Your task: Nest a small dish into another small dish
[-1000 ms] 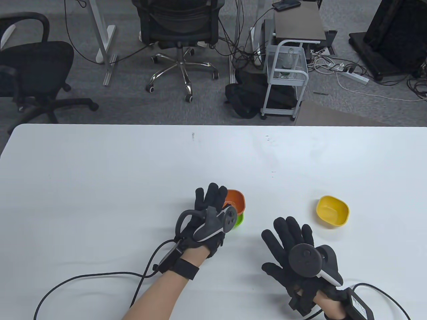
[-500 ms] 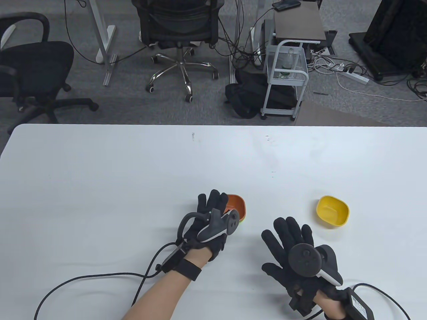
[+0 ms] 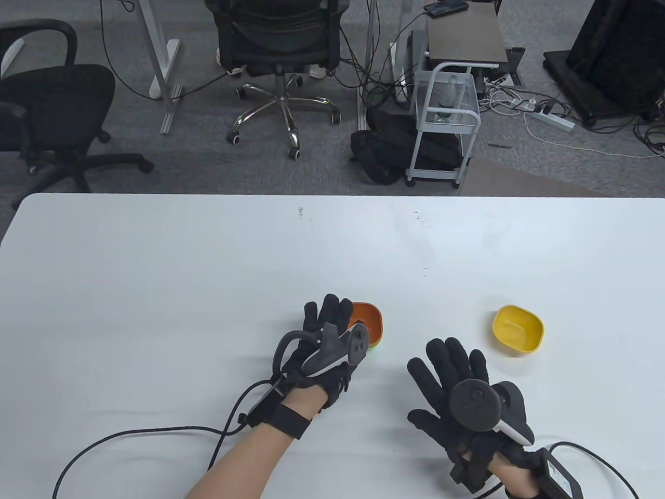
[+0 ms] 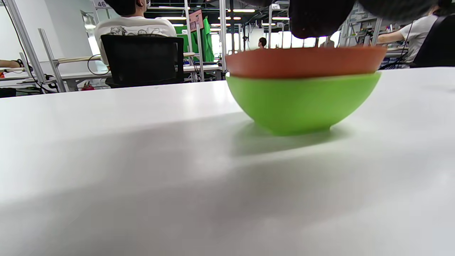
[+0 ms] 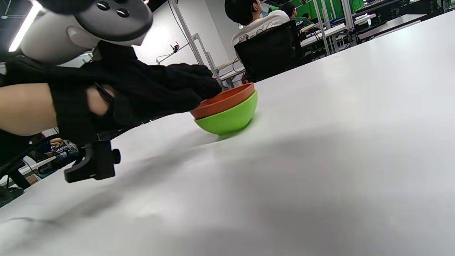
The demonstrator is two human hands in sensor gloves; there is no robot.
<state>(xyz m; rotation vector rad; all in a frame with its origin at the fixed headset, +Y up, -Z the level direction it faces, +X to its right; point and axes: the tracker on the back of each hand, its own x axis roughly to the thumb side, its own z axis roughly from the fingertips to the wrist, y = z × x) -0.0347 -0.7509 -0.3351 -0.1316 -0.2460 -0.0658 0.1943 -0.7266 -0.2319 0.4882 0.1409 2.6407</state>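
An orange small dish (image 3: 370, 317) sits nested inside a green small dish (image 3: 378, 341) on the white table (image 3: 156, 291). The left wrist view shows the orange dish (image 4: 305, 62) seated level in the green one (image 4: 302, 103). My left hand (image 3: 332, 312) reaches over the orange dish's near rim with its fingers extended. In the left wrist view its fingertips (image 4: 316, 21) hang just above the rim with a thin gap. The right wrist view shows the stack (image 5: 231, 117) beside the left hand (image 5: 160, 92). My right hand (image 3: 452, 364) lies flat on the table, fingers spread, holding nothing.
A yellow small dish (image 3: 518, 329) stands alone on the table to the right, beyond my right hand. Cables (image 3: 156, 434) trail from both wrists along the table's near edge. Office chairs and a cart stand on the floor behind the table.
My left hand lowered the orange dish into the green dish until only a sliver of green shows. The hand then drew slightly back to the left. The right hand has not moved.
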